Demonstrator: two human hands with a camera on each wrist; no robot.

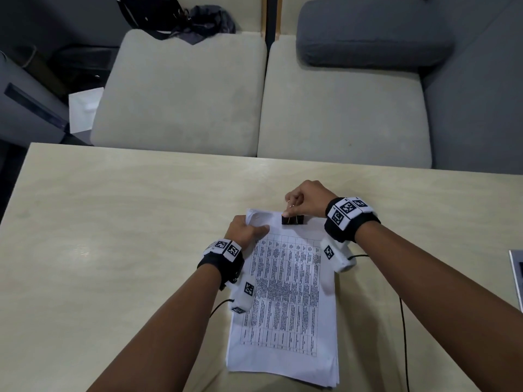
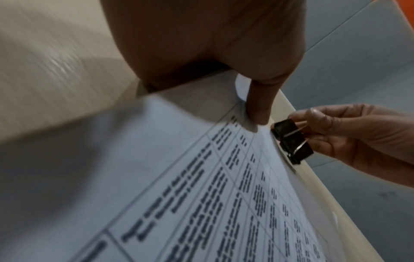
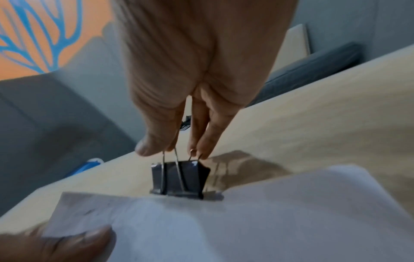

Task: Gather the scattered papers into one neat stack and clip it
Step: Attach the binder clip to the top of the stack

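Observation:
A stack of white papers [image 1: 285,301] with a printed table lies on the pale wooden table [image 1: 113,222], long side running away from me. A black binder clip [image 1: 292,220] sits on the stack's far edge. My right hand [image 1: 304,198] pinches the clip's wire handles [image 3: 177,159] between thumb and fingers. My left hand [image 1: 246,229] grips the stack's far left corner, thumb on top [image 2: 257,109] and the other fingers hidden under the sheets. In the left wrist view the clip [image 2: 291,141] sits at the paper's edge [image 2: 201,177]. The right wrist view shows the clip [image 3: 180,179] upright against the sheets [image 3: 224,221].
Beyond the table's far edge stand two beige seat cushions [image 1: 181,94] and a grey bolster [image 1: 368,35]. A dark bag [image 1: 175,15] lies at the back. A grey device's corner [image 1: 516,275] shows at the right edge. Thin black cables [image 1: 404,335] trail from both wristbands.

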